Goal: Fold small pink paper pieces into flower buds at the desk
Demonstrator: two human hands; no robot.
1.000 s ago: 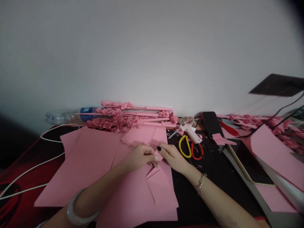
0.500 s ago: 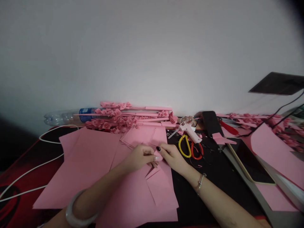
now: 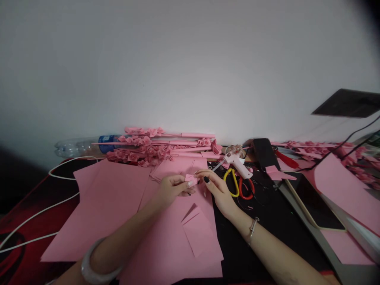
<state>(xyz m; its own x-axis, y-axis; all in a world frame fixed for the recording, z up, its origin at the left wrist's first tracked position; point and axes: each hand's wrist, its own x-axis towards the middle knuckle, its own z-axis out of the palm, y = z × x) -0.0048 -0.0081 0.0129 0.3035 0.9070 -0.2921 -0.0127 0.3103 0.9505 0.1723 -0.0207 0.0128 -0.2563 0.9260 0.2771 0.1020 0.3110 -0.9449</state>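
Observation:
A small folded piece of pink paper [image 3: 190, 179] is pinched between the thumb and fingers of my left hand [image 3: 173, 187], above the pink sheets. Beside it, my right hand [image 3: 216, 189] has its fingers loosely curved and apart. Its fingertips reach the paper's right edge, while its thumb stands off from it; whether they touch is hard to make out. Below both hands, a small creased pink paper square [image 3: 198, 231] with a raised flap lies on large pink sheets [image 3: 166, 247].
Pink paper flowers [image 3: 154, 152] and a plastic bottle [image 3: 78, 147] lie along the wall. To the right are a glue gun [image 3: 239, 164], scissors with yellow and red handles [image 3: 247, 189], a black phone [image 3: 264, 154] and a tablet-like device [image 3: 314, 202]. White cable [image 3: 63, 206] runs at left.
Both hands have risen slightly away from the creased square. My right hand's fingers have loosened from the folded paper and spread, while my left hand keeps hold of it.

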